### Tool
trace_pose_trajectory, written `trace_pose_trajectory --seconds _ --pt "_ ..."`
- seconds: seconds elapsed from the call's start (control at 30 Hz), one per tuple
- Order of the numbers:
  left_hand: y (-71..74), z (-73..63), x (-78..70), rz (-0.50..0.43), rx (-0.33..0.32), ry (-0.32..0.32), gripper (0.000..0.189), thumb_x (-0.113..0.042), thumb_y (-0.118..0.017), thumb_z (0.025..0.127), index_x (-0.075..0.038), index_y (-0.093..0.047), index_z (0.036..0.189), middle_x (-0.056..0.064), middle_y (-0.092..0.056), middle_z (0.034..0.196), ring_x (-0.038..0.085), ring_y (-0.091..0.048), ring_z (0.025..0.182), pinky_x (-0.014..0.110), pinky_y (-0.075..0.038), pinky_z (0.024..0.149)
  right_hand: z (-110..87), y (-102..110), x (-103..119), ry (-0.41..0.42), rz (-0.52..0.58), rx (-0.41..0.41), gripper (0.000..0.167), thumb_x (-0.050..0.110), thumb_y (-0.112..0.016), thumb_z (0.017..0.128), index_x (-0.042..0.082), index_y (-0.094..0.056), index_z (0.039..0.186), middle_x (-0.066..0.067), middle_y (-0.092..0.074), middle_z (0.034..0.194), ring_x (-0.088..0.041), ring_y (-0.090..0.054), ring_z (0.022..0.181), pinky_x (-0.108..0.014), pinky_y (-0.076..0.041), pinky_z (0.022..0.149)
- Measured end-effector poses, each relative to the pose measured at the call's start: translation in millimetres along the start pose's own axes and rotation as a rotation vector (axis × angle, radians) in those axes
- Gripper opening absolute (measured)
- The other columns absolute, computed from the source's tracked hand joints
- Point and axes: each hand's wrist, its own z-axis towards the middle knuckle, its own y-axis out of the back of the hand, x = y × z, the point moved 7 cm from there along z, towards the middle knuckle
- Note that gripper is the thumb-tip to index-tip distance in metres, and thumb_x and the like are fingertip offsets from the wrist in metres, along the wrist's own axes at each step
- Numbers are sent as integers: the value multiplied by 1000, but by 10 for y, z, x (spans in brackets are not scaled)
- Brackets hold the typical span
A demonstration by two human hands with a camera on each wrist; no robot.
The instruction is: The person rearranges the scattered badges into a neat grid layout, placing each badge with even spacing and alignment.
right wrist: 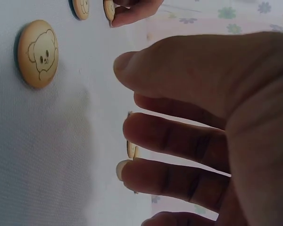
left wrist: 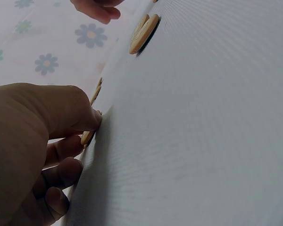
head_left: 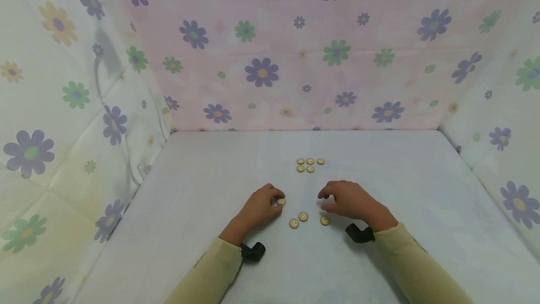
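Observation:
My left hand (head_left: 261, 205) pinches a round, tan, wooden-looking disc (head_left: 281, 201) between thumb and index finger, low over the white table. In the left wrist view the thumb covers part of this disc (left wrist: 87, 137). My right hand (head_left: 352, 198) is held just above the table with loosely bent fingers and nothing between them. Nearest to it lies a single disc (head_left: 325, 220), which shows a line-drawn bear face in the right wrist view (right wrist: 38, 54). Two more discs, one at the front (head_left: 294, 223) and one just behind it (head_left: 303, 216), lie between the hands.
Several like discs (head_left: 310, 161) lie in two short rows farther back, three in the rear row and two in front. The white table (head_left: 202, 163) is enclosed by flower-patterned cloth (head_left: 287, 60) at the back and both sides. Each wrist carries a black camera (head_left: 253, 251).

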Motion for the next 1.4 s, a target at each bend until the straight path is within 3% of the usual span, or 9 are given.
trace_pose_trajectory --seconds 0.17,0.4,0.63,0.8,1.4 --pt "-1 5 2 2 3 1 19 -17 -66 86 -13 -71 104 -2 -61 97 10 -56 84 30 -48 77 -32 -37 25 -26 24 52 21 26 -73 83 22 -74 104 10 -69 100 -11 -61 91 -34 -49 81" --pt "-3 7 3 -3 7 5 19 -17 -66 86 -14 -71 104 -2 -60 97 10 -56 83 30 -48 77 -64 -52 81 37 4 80 19 24 -74 81 21 -75 100 10 -66 94 -11 -58 86 -32 -48 75" --pt "-8 9 3 0 15 17 20 -17 -66 86 -14 -71 105 -2 -60 97 10 -56 85 30 -48 77 -117 -78 93 63 46 123 19 28 -76 80 22 -74 99 10 -65 92 -12 -57 88 -34 -47 77" --pt "0 10 -5 -4 15 14 20 -16 -66 86 -14 -71 104 -2 -60 98 11 -56 84 30 -48 77 -144 -102 104 75 66 145 21 21 -77 77 24 -73 97 12 -64 91 -11 -57 88 -35 -47 78" --pt "4 1 3 4 20 18 20 -18 -67 86 -14 -71 105 -2 -60 98 10 -55 84 30 -47 77 -144 -135 172 163 59 136 17 12 -75 77 20 -74 92 11 -62 87 -9 -54 80 -29 -46 72"
